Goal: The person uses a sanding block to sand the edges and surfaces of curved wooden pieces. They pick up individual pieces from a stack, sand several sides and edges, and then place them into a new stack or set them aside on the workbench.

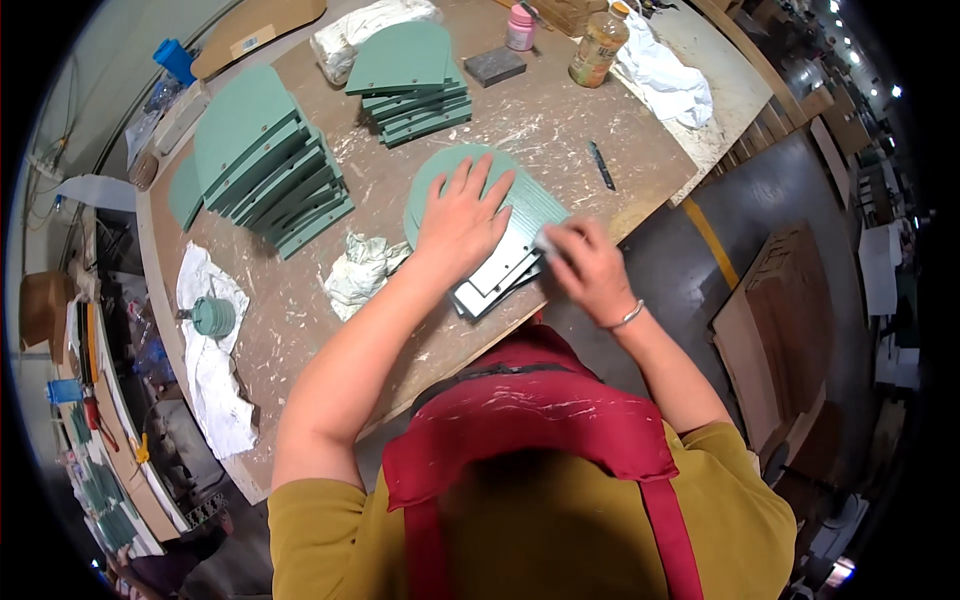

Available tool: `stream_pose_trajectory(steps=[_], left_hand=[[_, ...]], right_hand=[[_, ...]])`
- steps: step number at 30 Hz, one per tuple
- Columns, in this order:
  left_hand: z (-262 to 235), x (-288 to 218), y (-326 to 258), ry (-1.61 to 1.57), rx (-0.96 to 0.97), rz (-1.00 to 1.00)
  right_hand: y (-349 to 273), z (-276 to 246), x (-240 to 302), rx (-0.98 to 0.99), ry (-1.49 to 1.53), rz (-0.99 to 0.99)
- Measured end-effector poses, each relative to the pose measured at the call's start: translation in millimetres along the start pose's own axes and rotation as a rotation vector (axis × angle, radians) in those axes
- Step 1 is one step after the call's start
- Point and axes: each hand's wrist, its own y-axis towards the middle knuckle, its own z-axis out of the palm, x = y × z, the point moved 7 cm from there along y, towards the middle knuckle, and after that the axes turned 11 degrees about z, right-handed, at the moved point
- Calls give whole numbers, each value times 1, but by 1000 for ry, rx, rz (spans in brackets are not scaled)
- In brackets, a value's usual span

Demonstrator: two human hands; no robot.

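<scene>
A green panel with a rounded far end (535, 207) lies near the table's front edge, on top of other boards whose white edges (487, 290) with small dark holes show at its near side. My left hand (462, 220) rests flat on it, fingers spread. At the panel's right edge, my right hand (590, 268) is closed on a small whitish wad (543, 241). Blur hides what that wad is. Left of my left forearm lies a crumpled whitish cloth (362, 275).
Stacks of green rounded panels (245, 130) (405, 60) stand at the back. Farther right are a dark grey block (495, 67), a pink bottle (520, 28), a juice bottle (597, 48) and a black pen (602, 166). A green round object (213, 317) sits on white cloth at left.
</scene>
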Motion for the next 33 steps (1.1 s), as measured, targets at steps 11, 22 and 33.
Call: stream_pose_trajectory(steps=[11, 22, 33], left_hand=[[-42, 48, -51, -42, -157, -291], [-67, 4, -107, -309, -221, -268], [-57, 38, -78, -171, -215, -237]], right_hand=[[25, -28, -52, -119, 601, 428], [53, 77, 13, 54, 1434, 737], [56, 75, 12, 177, 1195, 612]])
